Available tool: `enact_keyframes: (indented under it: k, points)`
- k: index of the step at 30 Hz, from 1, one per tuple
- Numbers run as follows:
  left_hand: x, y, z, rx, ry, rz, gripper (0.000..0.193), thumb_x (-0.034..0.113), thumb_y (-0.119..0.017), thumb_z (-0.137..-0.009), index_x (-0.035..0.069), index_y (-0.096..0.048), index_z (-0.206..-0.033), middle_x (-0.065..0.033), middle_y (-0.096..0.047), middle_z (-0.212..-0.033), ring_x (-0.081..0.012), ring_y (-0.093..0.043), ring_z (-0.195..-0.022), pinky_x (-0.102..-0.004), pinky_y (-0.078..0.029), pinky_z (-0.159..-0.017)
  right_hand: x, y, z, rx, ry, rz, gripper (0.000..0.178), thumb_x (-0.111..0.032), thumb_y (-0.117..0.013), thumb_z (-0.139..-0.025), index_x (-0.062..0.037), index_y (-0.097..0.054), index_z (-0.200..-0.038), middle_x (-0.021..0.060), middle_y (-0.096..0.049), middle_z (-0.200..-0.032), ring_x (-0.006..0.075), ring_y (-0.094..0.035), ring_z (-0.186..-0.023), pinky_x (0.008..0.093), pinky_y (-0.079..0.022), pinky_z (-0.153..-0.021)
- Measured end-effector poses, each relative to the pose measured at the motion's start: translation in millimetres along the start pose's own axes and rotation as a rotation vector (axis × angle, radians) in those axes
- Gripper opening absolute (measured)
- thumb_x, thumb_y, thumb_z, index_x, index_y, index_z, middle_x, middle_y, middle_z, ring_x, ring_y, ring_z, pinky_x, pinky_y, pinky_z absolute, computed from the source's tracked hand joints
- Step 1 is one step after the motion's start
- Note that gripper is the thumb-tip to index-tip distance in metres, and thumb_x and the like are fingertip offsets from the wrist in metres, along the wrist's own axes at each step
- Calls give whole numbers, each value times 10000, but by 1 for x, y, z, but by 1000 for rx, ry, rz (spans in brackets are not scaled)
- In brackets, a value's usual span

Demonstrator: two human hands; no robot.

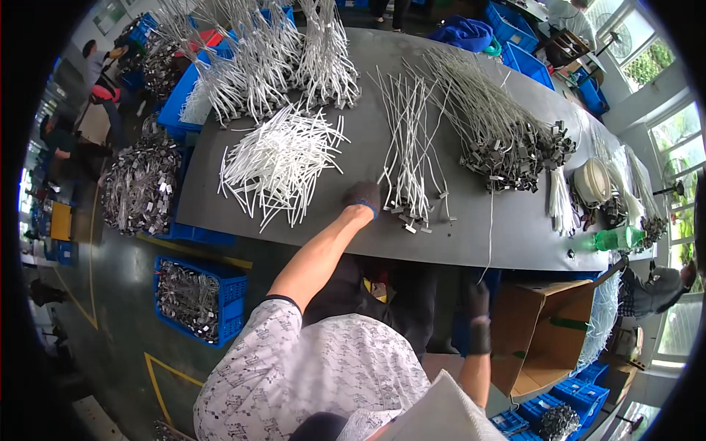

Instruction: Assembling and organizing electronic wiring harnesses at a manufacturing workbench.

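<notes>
My left hand (pixel 362 197), in a dark glove, is low over the grey table between a heap of short white tubes (pixel 283 165) and a small bunch of thin wires with white-sleeved ends and metal pieces (pixel 412 169). A wire's end comes up against this glove; the fingers are turned from view. My right hand (pixel 476 300), also gloved, is below the table's front edge beside a cardboard box. Its fingers are closed at the end of a single thin wire (pixel 490 235), which runs up over the edge toward a large wire bundle (pixel 507 140).
Tall wire bundles (pixel 257 66) stand at the table's (pixel 338 235) back left. On the right are a white roll (pixel 593 181) and a green bottle (pixel 619 238). An open cardboard box (pixel 540 331) stands by my right arm. A blue crate (pixel 198 300) of parts sits on the floor at left.
</notes>
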State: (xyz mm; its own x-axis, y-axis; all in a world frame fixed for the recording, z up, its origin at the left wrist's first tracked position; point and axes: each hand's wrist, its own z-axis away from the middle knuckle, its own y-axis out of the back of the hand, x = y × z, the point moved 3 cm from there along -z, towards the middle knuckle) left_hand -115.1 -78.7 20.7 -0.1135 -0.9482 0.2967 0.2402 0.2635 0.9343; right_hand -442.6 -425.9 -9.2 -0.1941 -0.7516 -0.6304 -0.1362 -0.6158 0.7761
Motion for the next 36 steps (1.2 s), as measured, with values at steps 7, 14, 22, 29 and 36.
enact_keyframes:
  k: [7, 14, 22, 29, 36]
  points:
    - [-42, -23, -12, -379, -119, 138, 189, 144, -610, -827, 18, -731, -902, -198, -727, -866, -327, -732, -790, -429, -589, -718, 29, -70, 248, -265, -450, 406, 232, -229, -542, -911, -62, -647, -1033, 254, -686, -992, 458, -645, -961, 514, -524, -812]
    - [0, -13, 38, -247, -101, 1617, 32, 75, -687, -888, 52, -674, -908, -70, -705, -888, -180, -702, -831, -315, -589, -668, -44, -59, 178, -245, -458, 226, 252, -259, -542, -911, -76, -652, -1044, 251, -688, -1028, 469, -647, -946, 526, -531, -805]
    - [92, 79, 53, 176, 89, 2045, 79, 92, -585, -950, 23, -622, -945, -103, -704, -834, -191, -698, -682, -324, -599, -623, -62, -51, 79, -231, -231, 410, 247, -266, -555, -905, -70, -667, -1006, 237, -702, -963, 449, -671, -911, 526, -541, -776]
    - [80, 101, 65, 361, -87, 1755, 176, 165, -603, -994, 2, -596, -928, -82, -698, -813, -143, -686, -733, -282, -556, -653, -37, -65, 107, -306, -341, 424, 248, -241, -549, -895, -60, -694, -984, 218, -713, -959, 418, -685, -932, 511, -547, -788]
    - [91, 84, 73, -134, -204, 1411, 253, 231, -699, -937, -21, -697, -954, -78, -718, -810, -121, -676, -678, -263, -548, -598, -77, -47, 91, -521, -68, 385, 223, -203, -582, -909, -50, -697, -1024, 219, -713, -948, 404, -689, -887, 463, -547, -766]
